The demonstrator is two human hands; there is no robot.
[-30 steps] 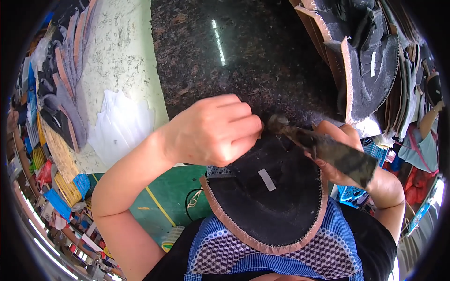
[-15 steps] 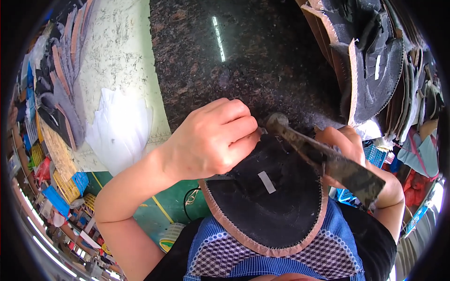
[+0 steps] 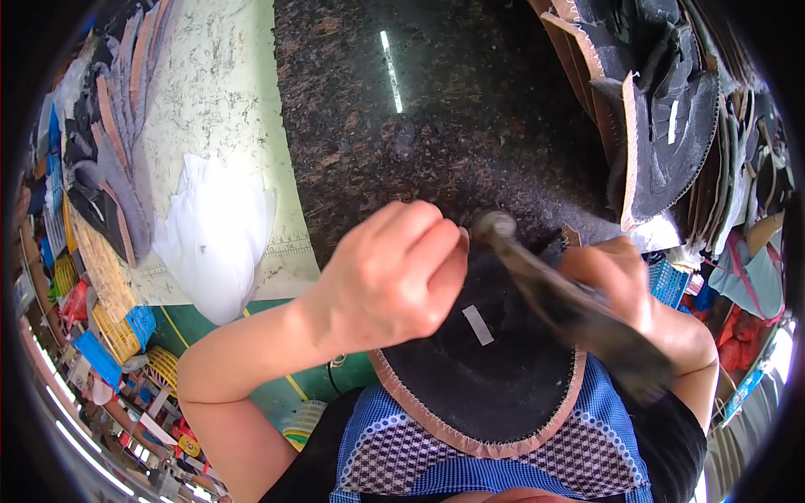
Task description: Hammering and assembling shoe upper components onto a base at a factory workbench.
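Observation:
A black curved leather-like piece [image 3: 449, 381] with a tan, zigzag-stitched rim lies in front of my body, its near part over my blue checked apron. On it is a small pale strip [image 3: 478, 325]. My left hand [image 3: 394, 272] is closed at the piece's far left edge; its fingertips are hidden, seemingly pinching that edge. My right hand [image 3: 616, 272] is wrapped round a hammer [image 3: 558, 293] with a round face and a long, broad flat end. The round face hangs over the far edge, close beside my left fingers. Motion blurs the broad end, and the handle is hidden.
The dark stone slab [image 3: 419, 159] spans the middle. White thin pieces [image 3: 222, 235] lie on a pale marked board [image 3: 210, 101] to the left. Stacks of similar stitched pieces [image 3: 671, 159] stand at the right, more [image 3: 109, 159] at far left. Baskets [image 3: 117, 331] sit lower left.
My left hand has drawn slightly nearer to me, still closed at the edge. The hammer's broad end has swung nearer and a little left, while its round face stays about where it was.

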